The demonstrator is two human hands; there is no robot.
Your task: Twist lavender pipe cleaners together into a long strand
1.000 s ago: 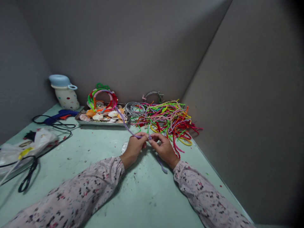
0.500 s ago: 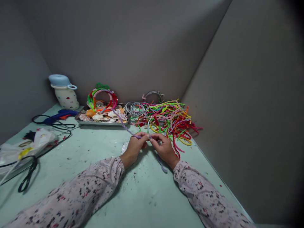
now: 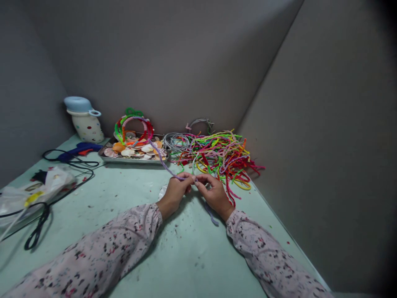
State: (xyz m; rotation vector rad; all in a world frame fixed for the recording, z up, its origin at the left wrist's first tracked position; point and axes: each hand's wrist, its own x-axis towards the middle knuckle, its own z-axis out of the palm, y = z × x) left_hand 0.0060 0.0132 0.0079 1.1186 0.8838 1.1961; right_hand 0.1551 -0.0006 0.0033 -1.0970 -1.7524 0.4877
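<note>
A purple pipe cleaner [image 3: 166, 164] runs from the tray side down into my fingers. My left hand [image 3: 179, 191] pinches it between thumb and forefinger. Tip to tip with it, my right hand [image 3: 212, 192] is closed in a pinch on the same pipe cleaner, and a purple tail hangs out below toward the tabletop. A pale strand stands up just behind my fingertips; whether it is held I cannot tell. The exact spot where the fingers meet is too small to make out. A whitish object [image 3: 162, 191] lies partly hidden behind my left wrist.
Behind my hands, a metal tray [image 3: 133, 161] holds seashells and colourful fuzzy rings [image 3: 120, 124]. A tangled heap of pipe cleaners [image 3: 223, 153] lies right of coiled grey wire [image 3: 176, 142]. At left are a bottle [image 3: 88, 128], a blue glue gun [image 3: 77, 151], black cable [image 3: 46, 211] and plastic bag [image 3: 58, 182].
Both hands keep nearly the same place and pinch. The upper end of the purple pipe cleaner has shifted slightly to the right.
</note>
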